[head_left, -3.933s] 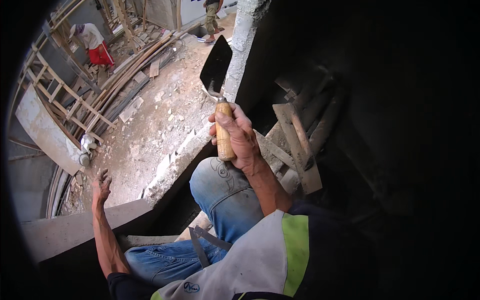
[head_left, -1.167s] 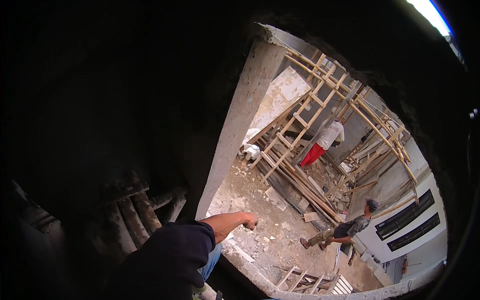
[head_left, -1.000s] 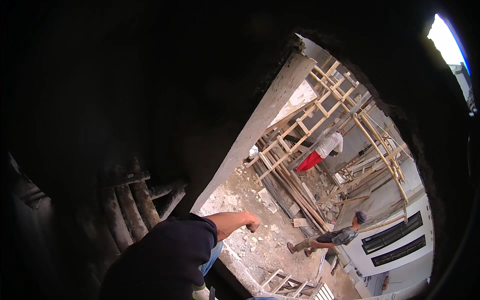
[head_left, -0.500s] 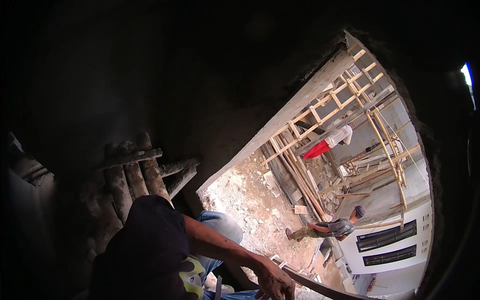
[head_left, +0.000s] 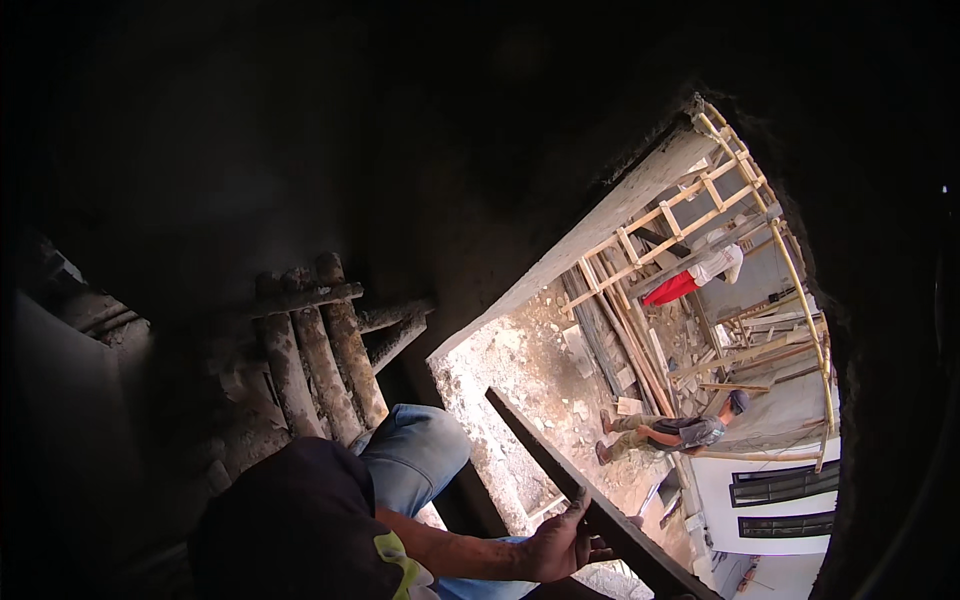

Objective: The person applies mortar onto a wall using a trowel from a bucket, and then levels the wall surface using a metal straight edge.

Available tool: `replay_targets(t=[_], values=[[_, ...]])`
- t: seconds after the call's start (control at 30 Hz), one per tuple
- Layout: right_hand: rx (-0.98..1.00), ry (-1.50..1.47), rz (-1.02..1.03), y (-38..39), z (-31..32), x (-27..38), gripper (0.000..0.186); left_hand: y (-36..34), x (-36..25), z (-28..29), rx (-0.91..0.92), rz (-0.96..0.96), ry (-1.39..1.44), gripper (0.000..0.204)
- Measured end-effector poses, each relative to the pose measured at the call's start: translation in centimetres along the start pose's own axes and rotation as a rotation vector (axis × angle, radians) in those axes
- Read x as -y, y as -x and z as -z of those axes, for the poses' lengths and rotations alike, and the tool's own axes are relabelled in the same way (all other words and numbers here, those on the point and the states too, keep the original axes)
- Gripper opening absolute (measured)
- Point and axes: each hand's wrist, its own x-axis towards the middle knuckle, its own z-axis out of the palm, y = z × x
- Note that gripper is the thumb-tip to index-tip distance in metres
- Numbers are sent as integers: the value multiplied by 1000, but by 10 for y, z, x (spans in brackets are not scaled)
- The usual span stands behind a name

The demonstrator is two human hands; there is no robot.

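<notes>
My left hand reaches in from the lower left, its forearm coming out of a dark sleeve. It grips a long, dark, straight board, with the thumb against the near edge and the fingers curled at the underside. The board slants from the bright opening down to the lower edge. A small fingertip shows past its far edge; whose hand it belongs to is unclear. My bent knee in blue jeans lies beside the arm. A yellow-green and white patch is partly visible below the forearm. My right hand is not seen.
Several rough round poles with a crosspiece stand at the left, in deep shadow. Beyond the wall edge are rubble ground, stacked timber, a wooden ladder-like frame and two people at a distance.
My left hand has turned from hanging palm-down to gripping the dark board, which now extends farther up into view. The whole view has shifted, and the knee shows more.
</notes>
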Motion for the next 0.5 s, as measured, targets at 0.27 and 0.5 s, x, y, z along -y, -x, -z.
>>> replay_targets(t=[0.27,0.5], values=[[235,-325,-265,-53,-13,21,55,15,-3,-67,-640,-179,-208,51],[390,-755,-810,-81,-3,37,55,45,8,-152,-882,-309,-461,45]])
